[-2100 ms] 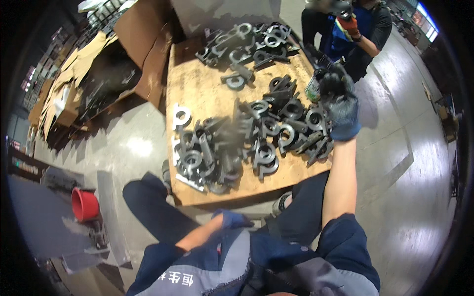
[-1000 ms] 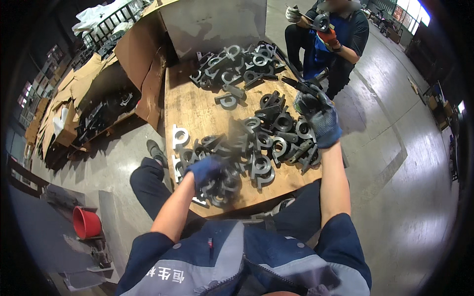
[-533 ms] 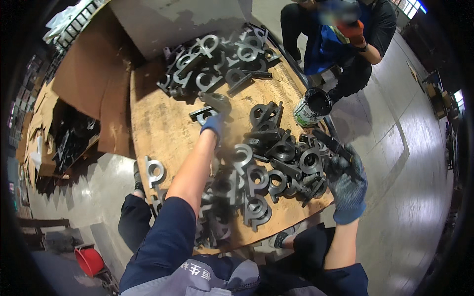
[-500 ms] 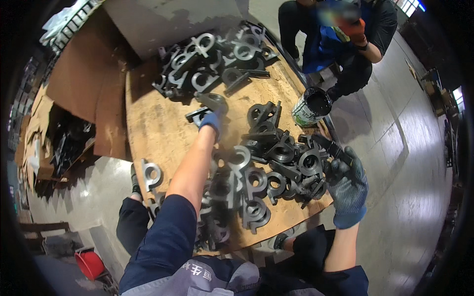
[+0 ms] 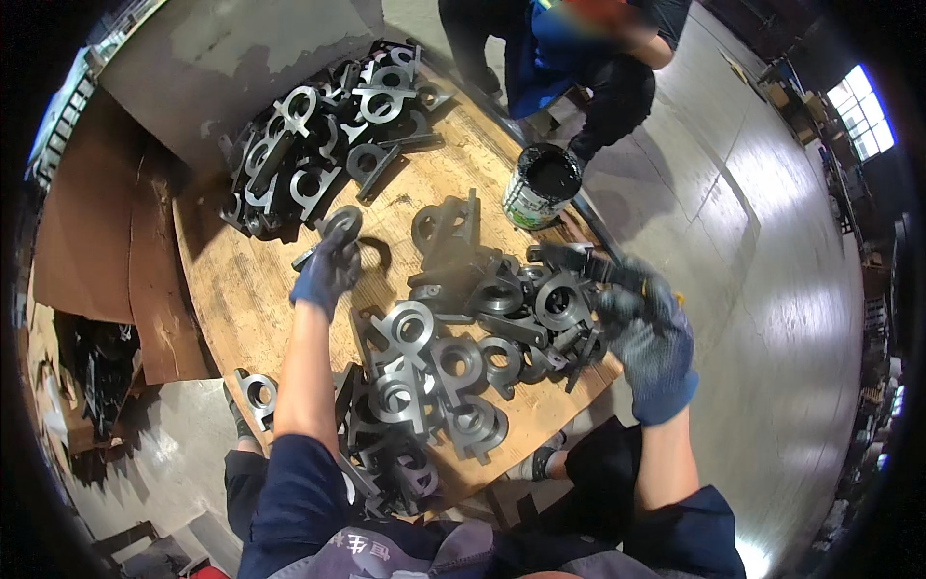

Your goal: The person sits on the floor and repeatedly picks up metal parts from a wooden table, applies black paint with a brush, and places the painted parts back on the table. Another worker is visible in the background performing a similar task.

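Observation:
My left hand [image 5: 331, 265], in a grey and blue knit glove, is closed on a grey metal ring bracket [image 5: 344, 220] above the bare middle of the board, and its fingers partly cover the part. In a matching glove, my right hand [image 5: 648, 338] grips a black-coated paintbrush [image 5: 576, 261]. The brush end points left over a heap of dark ring brackets [image 5: 559, 301]. Lighter grey brackets [image 5: 409, 326] lie between my forearms. A paint bucket [image 5: 529, 207] holding black paint stands by the board's far right edge.
The wooden board [image 5: 217, 246] carries a large far-left pile of brackets [image 5: 313, 183]. Brown cardboard [image 5: 101, 232] rises along its left side, with an open box of dark parts [image 5: 96, 376] beyond. A person [image 5: 579, 87] crouches past the bucket.
My left hand and its bracket are farther left in the picture, and the grip shows more plainly. The whole view has shifted, with the piles and bucket now further left.

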Demonstrator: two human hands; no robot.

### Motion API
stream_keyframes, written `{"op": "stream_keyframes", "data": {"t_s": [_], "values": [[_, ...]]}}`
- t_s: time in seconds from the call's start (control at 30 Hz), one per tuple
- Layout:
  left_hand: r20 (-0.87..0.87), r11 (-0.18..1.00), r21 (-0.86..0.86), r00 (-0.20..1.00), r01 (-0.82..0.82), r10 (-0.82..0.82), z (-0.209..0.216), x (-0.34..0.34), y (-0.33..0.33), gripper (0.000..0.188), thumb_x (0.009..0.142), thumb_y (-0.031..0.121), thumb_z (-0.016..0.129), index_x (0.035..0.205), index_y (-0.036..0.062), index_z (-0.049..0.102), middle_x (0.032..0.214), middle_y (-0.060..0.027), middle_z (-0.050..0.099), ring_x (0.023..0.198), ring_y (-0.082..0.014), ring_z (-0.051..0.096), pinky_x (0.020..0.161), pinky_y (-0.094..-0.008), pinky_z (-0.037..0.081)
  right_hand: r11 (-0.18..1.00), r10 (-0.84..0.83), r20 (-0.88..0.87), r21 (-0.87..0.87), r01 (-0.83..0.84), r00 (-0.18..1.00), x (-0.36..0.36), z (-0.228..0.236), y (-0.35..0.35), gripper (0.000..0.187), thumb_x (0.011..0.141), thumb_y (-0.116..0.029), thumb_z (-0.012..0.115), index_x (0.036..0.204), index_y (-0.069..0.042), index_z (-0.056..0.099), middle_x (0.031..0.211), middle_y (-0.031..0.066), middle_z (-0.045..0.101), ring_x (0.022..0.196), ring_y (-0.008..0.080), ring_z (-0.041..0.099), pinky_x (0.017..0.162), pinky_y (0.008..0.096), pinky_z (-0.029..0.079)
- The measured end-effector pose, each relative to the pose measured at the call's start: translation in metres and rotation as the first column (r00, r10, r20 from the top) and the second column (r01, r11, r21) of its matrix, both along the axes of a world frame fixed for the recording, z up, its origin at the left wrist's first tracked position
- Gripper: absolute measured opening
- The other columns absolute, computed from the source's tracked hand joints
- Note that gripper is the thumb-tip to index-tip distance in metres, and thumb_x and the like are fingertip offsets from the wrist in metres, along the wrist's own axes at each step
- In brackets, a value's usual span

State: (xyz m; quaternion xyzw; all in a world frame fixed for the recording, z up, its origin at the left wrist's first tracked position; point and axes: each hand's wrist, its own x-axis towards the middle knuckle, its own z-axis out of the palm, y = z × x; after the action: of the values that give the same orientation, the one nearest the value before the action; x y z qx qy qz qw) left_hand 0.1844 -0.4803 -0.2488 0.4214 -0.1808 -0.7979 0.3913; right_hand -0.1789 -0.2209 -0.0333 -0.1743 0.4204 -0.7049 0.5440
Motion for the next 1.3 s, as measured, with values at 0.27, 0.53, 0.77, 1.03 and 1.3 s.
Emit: {"op": "stream_keyframes", "data": {"t_s": [0.27,0.53,0.77,1.03,1.3], "values": [[-0.376,0.953,-0.123,0.902,-0.277,0.213,0.145,-0.017,0.235,0.053,0.09,0.018,0.064,0.136,0.0044,0.043,0.098,-0.0054,0.056,0.077,-0.0127,0.053,0.056,-0.0242,0.046,0.948,-0.252,-0.513,0.038,0.315,0.821,-0.089,-0.041,-0.097,0.026,0.09,-0.006,0.058,0.115,0.0,0.063,0.103,0.0112,0.069,0.088,0.0205,0.068,0.079,0.0311,0.055],[-0.277,0.944,-0.023,0.91,-0.329,0.31,0.178,0.028,0.308,0.048,0.087,0.005,0.057,0.133,0.0032,0.044,0.106,-0.0099,0.056,0.077,-0.0115,0.047,0.057,-0.0169,0.041,0.84,0.134,-0.924,0.297,0.455,0.357,-0.097,-0.135,-0.215,0.032,0.079,-0.024,0.068,0.105,-0.005,0.068,0.099,0.0164,0.07,0.09,0.0266,0.067,0.081,0.0376,0.051],[-0.294,0.899,0.008,0.859,-0.437,0.42,0.178,0.043,0.317,0.05,0.082,0.001,0.054,0.132,-0.0001,0.045,0.114,-0.0153,0.057,0.076,-0.0141,0.047,0.056,-0.0185,0.041,0.941,0.068,-0.93,0.181,0.287,0.362,-0.133,-0.144,-0.219,0.03,0.08,-0.023,0.068,0.105,-0.006,0.07,0.1,0.0179,0.07,0.094,0.027,0.067,0.083,0.0362,0.051],[-0.311,0.9,0.014,0.853,-0.436,0.418,0.184,0.04,0.326,0.039,0.088,0.003,0.053,0.127,0.0019,0.05,0.098,-0.0101,0.06,0.074,-0.0176,0.052,0.055,-0.023,0.044,0.918,0.396,-0.918,0.395,0.039,-0.028,-0.116,-0.069,-0.133,0.031,0.079,-0.018,0.071,0.109,-0.026,0.072,0.107,0.0147,0.068,0.1,0.0327,0.065,0.088,0.0376,0.051],[-0.219,0.941,-0.216,0.952,-0.261,0.214,0.217,0.035,0.337,0.027,0.086,0.016,0.064,0.109,0.0047,0.055,0.075,-0.0032,0.052,0.059,-0.0128,0.047,0.048,-0.0228,0.036,0.909,-0.184,-0.252,0.323,0.262,0.95,-0.159,-0.191,-0.163,0.029,0.092,-0.03,0.057,0.114,-0.011,0.058,0.105,0.0152,0.068,0.093,0.0297,0.066,0.085,0.0389,0.053]]}}
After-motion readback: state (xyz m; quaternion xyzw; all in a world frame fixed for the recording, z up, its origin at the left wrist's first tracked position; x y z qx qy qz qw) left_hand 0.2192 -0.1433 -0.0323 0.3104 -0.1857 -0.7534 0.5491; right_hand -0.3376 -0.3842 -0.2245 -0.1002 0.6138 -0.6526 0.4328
